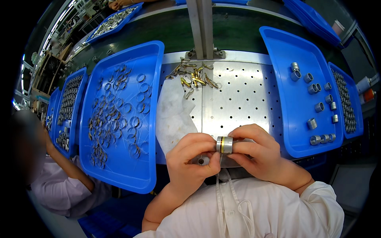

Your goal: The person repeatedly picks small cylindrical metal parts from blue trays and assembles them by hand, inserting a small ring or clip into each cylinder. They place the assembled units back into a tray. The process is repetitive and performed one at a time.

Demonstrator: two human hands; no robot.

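Observation:
Between my two hands is a short silver metal ring (227, 145) with a yellow band and a dark stripe around it. My left hand (193, 158) pinches its left end with thumb and fingers. The right end sits in the fingertips of my right hand (260, 152). Just below my left fingers is a small dark round spot (201, 161) that I cannot make out. Under and beyond my hands lies a perforated metal plate (238, 99), partly covered by a crumpled white sheet (174, 115). Curled yellow and brown strips (196, 77) are heaped at its far side.
At left, a blue tray (152, 99) holds many thin rings with fine wires. The right blue tray (293, 119) holds several metal rings; more trays flank both. A metal post (200, 27) rises at the far edge. A co-worker's arm (71, 164) is at far left.

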